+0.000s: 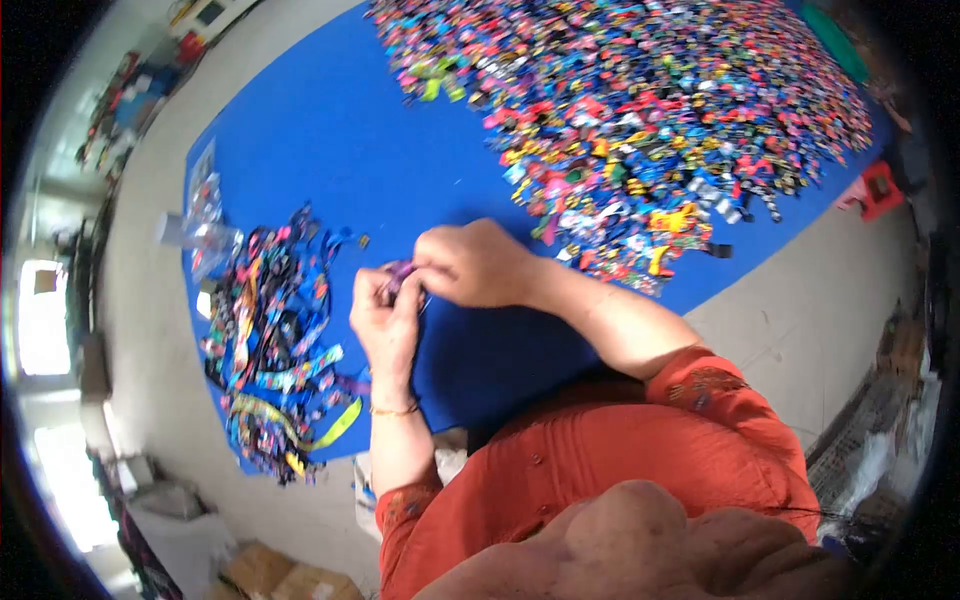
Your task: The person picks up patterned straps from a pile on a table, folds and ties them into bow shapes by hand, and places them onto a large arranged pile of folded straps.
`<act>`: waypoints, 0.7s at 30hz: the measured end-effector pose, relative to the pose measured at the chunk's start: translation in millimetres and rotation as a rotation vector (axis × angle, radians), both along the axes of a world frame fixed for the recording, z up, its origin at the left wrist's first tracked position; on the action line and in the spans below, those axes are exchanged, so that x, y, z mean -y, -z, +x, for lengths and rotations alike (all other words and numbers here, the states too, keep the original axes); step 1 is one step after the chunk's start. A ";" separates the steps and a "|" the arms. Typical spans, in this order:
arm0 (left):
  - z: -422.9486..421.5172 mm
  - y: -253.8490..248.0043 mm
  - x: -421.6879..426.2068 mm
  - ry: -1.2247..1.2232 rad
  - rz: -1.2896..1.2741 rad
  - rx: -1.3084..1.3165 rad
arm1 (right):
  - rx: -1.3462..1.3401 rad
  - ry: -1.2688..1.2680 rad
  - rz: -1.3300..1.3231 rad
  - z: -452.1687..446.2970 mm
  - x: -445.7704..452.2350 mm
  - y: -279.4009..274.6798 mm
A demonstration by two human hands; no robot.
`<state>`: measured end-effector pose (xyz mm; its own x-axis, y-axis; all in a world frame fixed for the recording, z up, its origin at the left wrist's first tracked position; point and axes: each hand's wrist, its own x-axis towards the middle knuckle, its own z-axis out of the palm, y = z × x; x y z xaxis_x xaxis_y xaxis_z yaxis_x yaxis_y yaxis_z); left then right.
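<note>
Over the blue table point(320, 130), my two hands meet in front of my body. Between the closed fingers of my left hand point(385, 325) is a small purple strap point(400, 272), mostly hidden by the fingers. My right hand point(475, 262) is closed too, its fingertips pinching the same purple strap beside the left thumb. To the left of my hands lies a tangled heap of long printed straps point(270, 310), in dark, floral and lime-green fabric. Fine details of the purple strap are blurred.
A wide spread of small multicoloured fabric pieces point(640, 120) covers the table's far right. Clear plastic bags point(208, 235) sit at the left edge. A red stool point(880, 192) stands past the right edge, and cardboard boxes point(290, 575) are on the floor at lower left.
</note>
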<state>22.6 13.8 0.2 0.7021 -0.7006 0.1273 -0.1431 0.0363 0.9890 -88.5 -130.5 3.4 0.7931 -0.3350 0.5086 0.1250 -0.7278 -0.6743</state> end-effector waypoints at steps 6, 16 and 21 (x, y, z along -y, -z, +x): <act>3.5 10.1 -0.4 -0.085 -0.106 0.316 | -0.007 -0.053 0.143 -1.5 -5.4 -6.2; 5.5 10.4 -0.3 -0.209 -0.135 0.866 | -0.126 -0.173 0.722 -1.4 -4.7 -11.7; 3.3 9.0 -0.8 -0.177 -0.142 0.848 | -0.120 -0.243 0.872 -0.8 -0.2 -13.5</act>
<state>25.9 14.6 -8.7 0.4287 -0.5283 0.7329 -0.8429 0.0583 0.5350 -89.3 -130.2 16.9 0.9233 -0.3789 0.0631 0.1017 0.0828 -0.9914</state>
